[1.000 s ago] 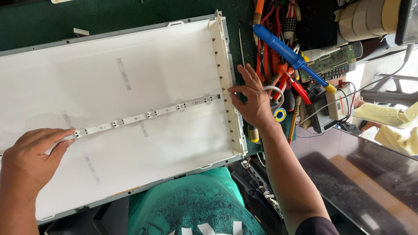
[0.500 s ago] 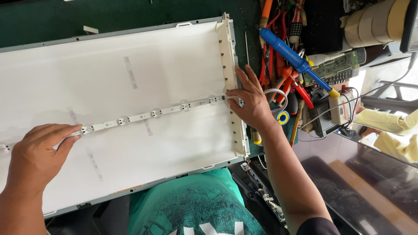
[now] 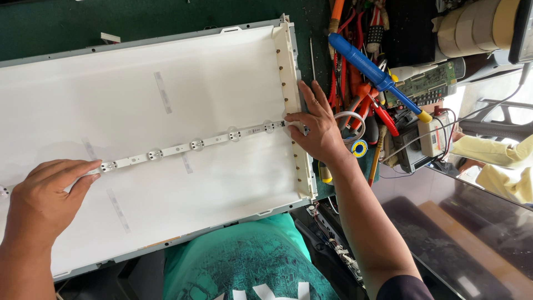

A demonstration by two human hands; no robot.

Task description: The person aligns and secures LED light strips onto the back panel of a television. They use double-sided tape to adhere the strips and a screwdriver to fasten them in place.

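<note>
A large white reflector panel (image 3: 183, 83) in a grey metal frame lies flat on the green bench. Across its middle runs a thin white LED strip (image 3: 189, 146) with round lenses, slanting up to the right. My left hand (image 3: 47, 194) lies flat on the strip's left part, fingers pressing down. My right hand (image 3: 316, 128) rests on the panel's right frame edge, fingertips on the strip's right end. Neither hand grips anything.
Right of the panel lies a heap of tools: a blue-handled soldering iron (image 3: 369, 69), red pliers (image 3: 383, 116), a tape roll (image 3: 358, 148), a circuit board (image 3: 430, 83). Big tape rolls (image 3: 477, 25) stand top right. A dark glass panel (image 3: 455, 233) lies lower right.
The view shifted slightly. My right hand has slid a little along the frame onto the strip's right end; my left hand stays pressed on the strip's left part.
</note>
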